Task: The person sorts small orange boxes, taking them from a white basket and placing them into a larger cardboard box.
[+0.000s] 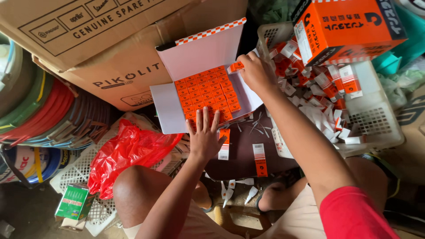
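The person sits with knees drawn up over an open white carton (170, 110) whose lid, edged in orange-and-white checks, stands propped against a brown cardboard box (119, 66). Inside the carton, small orange packets (208, 93) lie packed in tight rows. The left hand (204, 135) rests flat on the near edge of those rows, fingers spread and pressing down, gripping nothing. The right hand (254, 71) reaches to the far right corner of the carton, its fingertips pinched on a single orange packet (235, 67) held just above the packed rows. Just right of the carton sits a white plastic basket (376, 119) heaped with loose orange-and-white packets, and a large orange box (349, 28) stands at its far side. Two loose packets (259, 159) lie on the dark surface near the left hand. A red plastic bag (126, 152) lies on a white crate to the left, with a small green box (74, 202) beside it.
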